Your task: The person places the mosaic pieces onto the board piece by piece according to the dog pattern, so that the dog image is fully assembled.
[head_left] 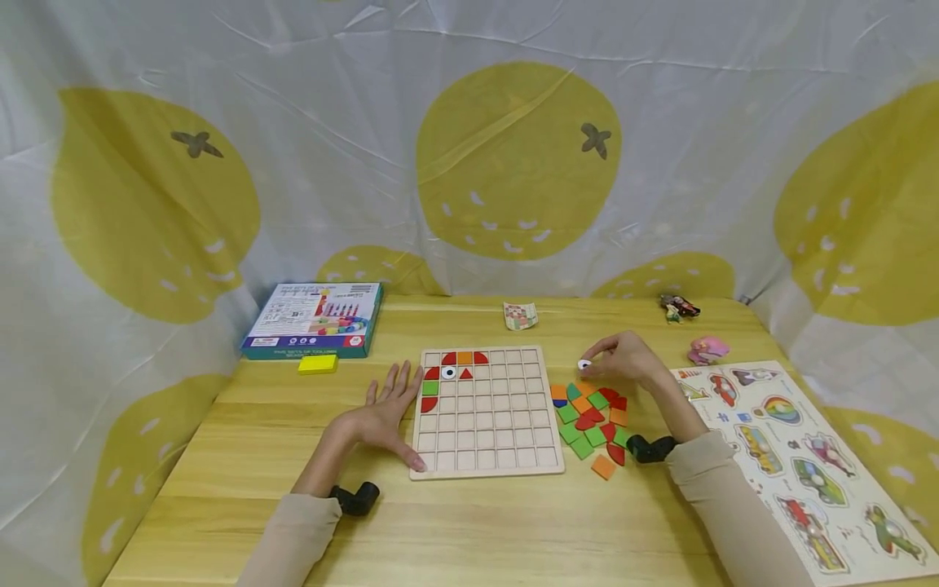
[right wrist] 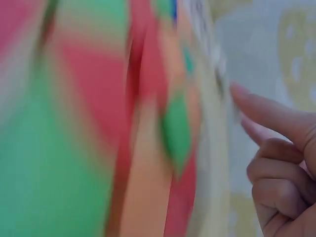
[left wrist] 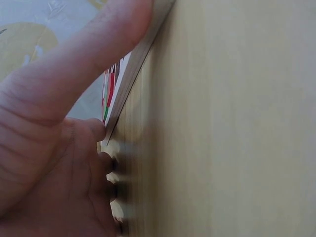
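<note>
Your left arm [head_left: 323, 465] reaches forward from the lower left, and your left hand [head_left: 381, 412] is spread wide, its fingers [head_left: 392, 383] pointing away from you and its thumb [head_left: 403, 455] stretched well apart from them. Your right arm [head_left: 682, 408] comes from the lower right, its sleeve [head_left: 734, 497] ending on the forearm, and your right hand [head_left: 623, 359] is turned to the left, with two digits meeting in a pinch while other fingers [right wrist: 276, 192] are curled toward the palm.

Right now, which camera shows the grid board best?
The head view, since it shows nearly the whole grid board. The left wrist view shows mainly its edge, partly behind the left hand; the right wrist view doesn't clearly show it.
</note>
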The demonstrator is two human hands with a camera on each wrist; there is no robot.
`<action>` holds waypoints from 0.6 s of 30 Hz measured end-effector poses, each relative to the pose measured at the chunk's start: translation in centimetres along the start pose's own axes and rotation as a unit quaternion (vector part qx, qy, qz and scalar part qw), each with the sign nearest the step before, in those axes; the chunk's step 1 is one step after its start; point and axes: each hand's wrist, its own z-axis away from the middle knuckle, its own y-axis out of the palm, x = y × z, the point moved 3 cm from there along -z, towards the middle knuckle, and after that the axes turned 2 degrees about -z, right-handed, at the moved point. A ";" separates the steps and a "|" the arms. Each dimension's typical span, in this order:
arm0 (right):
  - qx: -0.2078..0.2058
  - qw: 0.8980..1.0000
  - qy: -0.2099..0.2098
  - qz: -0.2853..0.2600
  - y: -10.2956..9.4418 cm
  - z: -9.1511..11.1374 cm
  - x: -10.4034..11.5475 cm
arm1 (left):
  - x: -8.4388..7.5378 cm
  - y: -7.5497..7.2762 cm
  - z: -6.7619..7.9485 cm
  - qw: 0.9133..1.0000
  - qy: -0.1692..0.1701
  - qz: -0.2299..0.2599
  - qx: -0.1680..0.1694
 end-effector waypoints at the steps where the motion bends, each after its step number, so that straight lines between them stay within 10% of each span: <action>1: 0.001 1.000 0.004 -0.020 0.9 -0.2 0.9 | 0.0 0.0 0.0 1.000 0.000 0.000 0.001; 10: 0.000 0.997 -0.011 -0.081 10.0 -1.8 8.8 | -0.5 0.0 -0.2 1.000 0.007 -0.007 -0.005; 18: -0.057 0.997 -0.003 -0.051 13.4 -3.0 9.7 | -0.3 -0.1 0.0 1.000 0.003 -0.015 -0.008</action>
